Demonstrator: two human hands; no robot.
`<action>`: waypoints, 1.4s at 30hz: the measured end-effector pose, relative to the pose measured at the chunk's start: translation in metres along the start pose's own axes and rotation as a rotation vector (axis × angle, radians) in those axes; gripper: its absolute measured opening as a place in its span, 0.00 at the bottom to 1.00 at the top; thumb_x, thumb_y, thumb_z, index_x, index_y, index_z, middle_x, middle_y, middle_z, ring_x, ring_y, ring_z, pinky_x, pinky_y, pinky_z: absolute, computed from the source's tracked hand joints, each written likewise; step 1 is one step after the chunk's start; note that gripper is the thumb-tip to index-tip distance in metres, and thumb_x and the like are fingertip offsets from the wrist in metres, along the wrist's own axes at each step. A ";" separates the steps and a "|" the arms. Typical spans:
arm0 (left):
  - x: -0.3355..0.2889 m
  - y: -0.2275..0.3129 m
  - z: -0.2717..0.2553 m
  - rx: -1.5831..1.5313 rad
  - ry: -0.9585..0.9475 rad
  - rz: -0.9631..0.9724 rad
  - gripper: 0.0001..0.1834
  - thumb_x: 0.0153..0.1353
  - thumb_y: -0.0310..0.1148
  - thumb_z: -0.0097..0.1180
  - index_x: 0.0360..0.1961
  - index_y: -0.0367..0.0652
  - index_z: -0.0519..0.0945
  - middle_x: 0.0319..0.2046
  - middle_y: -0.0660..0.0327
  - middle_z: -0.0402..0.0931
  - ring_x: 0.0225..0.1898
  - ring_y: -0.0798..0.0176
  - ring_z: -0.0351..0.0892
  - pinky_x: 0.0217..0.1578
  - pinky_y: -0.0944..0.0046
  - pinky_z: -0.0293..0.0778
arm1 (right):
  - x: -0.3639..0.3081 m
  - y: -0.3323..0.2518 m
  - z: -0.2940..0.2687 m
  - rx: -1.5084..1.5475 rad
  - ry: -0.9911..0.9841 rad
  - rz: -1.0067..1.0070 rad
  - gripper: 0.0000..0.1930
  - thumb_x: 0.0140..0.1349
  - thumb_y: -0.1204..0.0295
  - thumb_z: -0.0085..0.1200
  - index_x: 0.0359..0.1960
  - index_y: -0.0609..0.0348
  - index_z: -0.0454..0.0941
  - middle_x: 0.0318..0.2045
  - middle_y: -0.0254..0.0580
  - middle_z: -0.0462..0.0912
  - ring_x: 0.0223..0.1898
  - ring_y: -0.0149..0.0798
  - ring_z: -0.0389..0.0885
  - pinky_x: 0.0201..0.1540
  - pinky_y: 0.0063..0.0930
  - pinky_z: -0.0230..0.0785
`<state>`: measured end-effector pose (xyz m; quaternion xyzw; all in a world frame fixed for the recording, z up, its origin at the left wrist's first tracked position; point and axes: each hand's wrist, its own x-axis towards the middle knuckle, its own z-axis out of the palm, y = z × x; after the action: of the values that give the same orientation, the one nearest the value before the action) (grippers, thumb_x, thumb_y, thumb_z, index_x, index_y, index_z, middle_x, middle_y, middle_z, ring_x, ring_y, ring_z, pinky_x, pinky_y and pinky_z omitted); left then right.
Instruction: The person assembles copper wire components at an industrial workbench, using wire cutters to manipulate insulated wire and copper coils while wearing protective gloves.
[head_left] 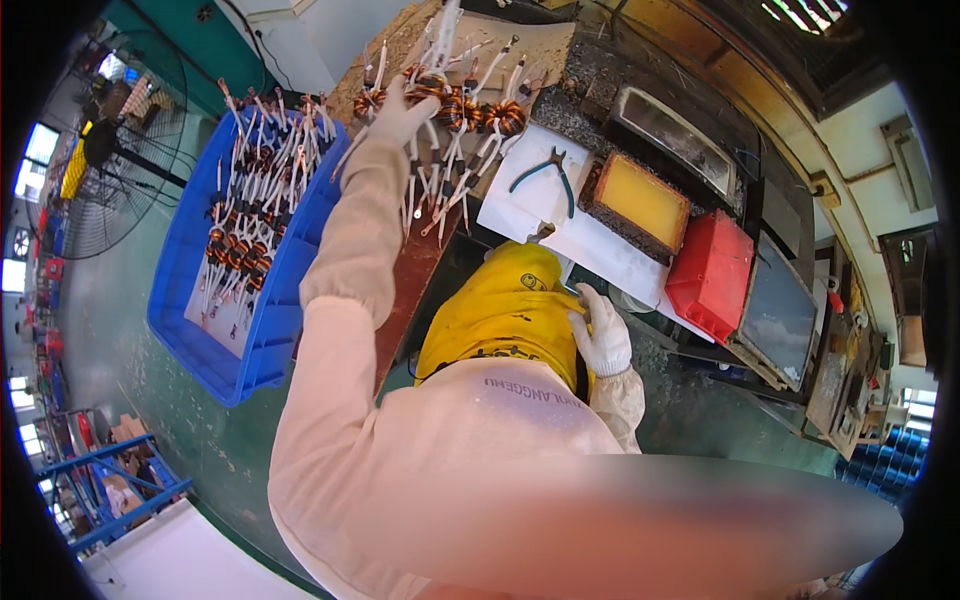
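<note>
My left hand (402, 118), in a white glove, reaches to the far end of the bench. Its thumb and fingers are closed about a copper-wound ring coil (428, 86) with white-sleeved leads. Right beside it lie more of these coils (505, 118) in a row, their leads hanging toward the bench's near edge. My right hand (603, 335), also gloved, rests low by the yellow apron (495, 310) over my lap. Its thumb and forefinger stand apart, and nothing shows between them. Pliers with dark blue-green handles (556, 178) lie on a white sheet (530, 205) between the hands.
At left, a blue bin (270, 335) holds many similar coils. Right of the pliers come a framed block with a yellow top (640, 203), a rectangular metal-rimmed tray (675, 138) and a red plastic bin (712, 272). A large black fan (105, 145) stands far left.
</note>
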<state>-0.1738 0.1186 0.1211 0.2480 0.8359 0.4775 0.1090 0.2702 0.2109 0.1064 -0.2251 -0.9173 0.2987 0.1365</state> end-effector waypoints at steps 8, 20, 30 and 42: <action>-0.054 -0.048 0.054 0.533 -0.008 0.038 0.41 0.48 0.50 0.57 0.64 0.53 0.59 0.63 0.39 0.48 0.63 0.33 0.49 0.62 0.49 0.53 | -0.004 -0.003 0.004 0.056 0.039 0.030 0.19 0.57 0.72 0.54 0.51 0.59 0.71 0.38 0.49 0.78 0.34 0.44 0.79 0.36 0.31 0.73; -0.133 -0.063 -0.100 -0.002 0.086 0.013 0.19 0.59 0.42 0.54 0.47 0.44 0.77 0.43 0.57 0.78 0.46 0.62 0.75 0.49 0.65 0.68 | 0.021 -0.005 0.048 0.192 -0.215 -0.049 0.16 0.57 0.72 0.53 0.48 0.62 0.73 0.39 0.51 0.79 0.39 0.47 0.80 0.42 0.33 0.72; -0.230 -0.219 -0.234 0.456 0.064 -0.427 0.25 0.54 0.48 0.52 0.46 0.41 0.76 0.39 0.50 0.79 0.47 0.58 0.76 0.48 0.62 0.68 | 0.026 0.001 0.089 0.320 -0.324 0.008 0.15 0.59 0.68 0.51 0.46 0.60 0.75 0.39 0.49 0.79 0.41 0.44 0.78 0.47 0.31 0.69; -0.261 -0.324 -0.313 -0.961 -0.559 -0.785 0.29 0.56 0.56 0.51 0.47 0.43 0.79 0.42 0.59 0.80 0.44 0.63 0.76 0.46 0.66 0.68 | 0.027 0.001 0.089 0.423 -0.382 0.046 0.15 0.60 0.68 0.50 0.46 0.61 0.75 0.41 0.48 0.79 0.41 0.42 0.78 0.48 0.28 0.68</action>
<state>-0.1832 -0.3864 -0.0064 -0.0356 0.4994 0.6389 0.5841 0.2129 0.1813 0.0388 -0.1522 -0.8384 0.5234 -0.0018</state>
